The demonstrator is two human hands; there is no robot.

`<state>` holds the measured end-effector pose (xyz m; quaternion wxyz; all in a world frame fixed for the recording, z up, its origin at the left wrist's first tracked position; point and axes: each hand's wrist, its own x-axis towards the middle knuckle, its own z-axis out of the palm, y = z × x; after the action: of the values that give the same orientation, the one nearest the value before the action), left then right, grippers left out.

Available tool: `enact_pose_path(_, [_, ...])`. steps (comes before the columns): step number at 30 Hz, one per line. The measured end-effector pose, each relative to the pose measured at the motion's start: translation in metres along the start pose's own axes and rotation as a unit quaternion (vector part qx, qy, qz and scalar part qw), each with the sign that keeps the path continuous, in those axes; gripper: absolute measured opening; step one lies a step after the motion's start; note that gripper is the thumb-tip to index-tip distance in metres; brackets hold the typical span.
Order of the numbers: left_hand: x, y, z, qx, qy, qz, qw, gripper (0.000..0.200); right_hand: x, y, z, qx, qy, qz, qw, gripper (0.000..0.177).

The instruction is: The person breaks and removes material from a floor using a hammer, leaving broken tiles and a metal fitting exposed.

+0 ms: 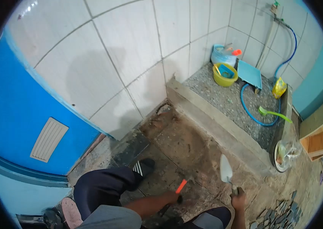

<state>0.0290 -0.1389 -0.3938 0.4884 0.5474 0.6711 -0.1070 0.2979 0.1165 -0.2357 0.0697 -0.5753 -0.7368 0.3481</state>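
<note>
My left hand (pixel 172 197) grips a tool with an orange handle (pixel 181 186), held low over the rough bare floor (pixel 192 149). My right hand (pixel 239 198) holds a pointed metal trowel (pixel 226 170) by its handle, blade tilted up toward the raised concrete ledge (pixel 211 118). Both hands sit between my knees, close above the stripped, dirty floor patch.
A raised speckled platform (pixel 226 95) carries a yellow bowl (pixel 225 75), a blue hose (pixel 251 110), a green brush (pixel 274 113), a blue tile (pixel 250 73) and a yellow packet (pixel 279 87). White tiled walls stand behind, a blue door (pixel 24 126) at left. Broken tile pieces (pixel 280 215) lie at right.
</note>
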Motion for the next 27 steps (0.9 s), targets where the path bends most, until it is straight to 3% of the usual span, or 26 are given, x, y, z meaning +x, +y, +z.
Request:
enact_pose_path(1, [-0.005, -0.006, 0.007, 0.029, -0.024, 0.022, 0.999, 0.034, 0.017, -0.02, 0.012, 0.02, -0.022, -0.053, 0.998, 0.036])
enact_pose_path(2, [-0.006, -0.01, -0.001, 0.068, -0.067, 0.099, 0.991, 0.032, 0.039, -0.033, 0.035, 0.017, -0.039, -0.099, 0.994, 0.038])
enact_pose_path(5, [-0.067, 0.021, -0.076, 0.155, -0.103, 0.13, 0.974, 0.029, 0.082, -0.12, 0.093, -0.058, -0.164, -0.169, 0.97, 0.044])
enact_pose_path(7, [-0.127, 0.044, -0.147, 0.164, -0.075, 0.125, 0.976, 0.027, 0.12, -0.132, 0.177, 0.008, -0.251, -0.152, 0.956, 0.045])
enact_pose_path(11, [-0.264, 0.058, -0.257, 0.069, 0.04, 0.084, 0.993, 0.024, 0.102, -0.268, 0.243, 0.079, -0.315, -0.141, 0.935, 0.04])
enact_pose_path(13, [-0.325, 0.061, -0.282, 0.017, 0.109, 0.063, 0.992, 0.028, 0.12, -0.297, 0.305, 0.132, -0.387, -0.06, 0.911, 0.037])
enact_pose_path(16, [-0.381, 0.056, -0.282, -0.024, 0.212, 0.049, 0.976, 0.03, 0.133, -0.329, 0.378, 0.273, -0.393, 0.137, 0.867, 0.041])
enact_pose_path(17, [-0.388, 0.054, -0.28, -0.035, 0.237, 0.043, 0.97, 0.029, 0.129, -0.337, 0.385, 0.294, -0.374, 0.16, 0.865, 0.042])
enact_pose_path(20, [-0.383, 0.054, -0.275, -0.059, 0.186, -0.004, 0.981, 0.025, 0.111, -0.352, 0.366, 0.358, -0.302, 0.209, 0.859, 0.041])
enact_pose_path(22, [-0.378, 0.045, -0.272, -0.042, 0.162, 0.012, 0.986, 0.025, 0.113, -0.325, 0.379, 0.412, -0.245, 0.21, 0.852, 0.038])
enact_pose_path(25, [-0.368, 0.037, -0.262, -0.03, 0.107, 0.039, 0.993, 0.025, 0.113, -0.246, 0.436, 0.395, -0.01, 0.192, 0.898, 0.042])
enact_pose_path(27, [-0.368, 0.037, -0.268, 0.01, 0.06, 0.045, 0.997, 0.026, 0.088, -0.228, 0.426, 0.366, 0.107, 0.224, 0.897, 0.044])
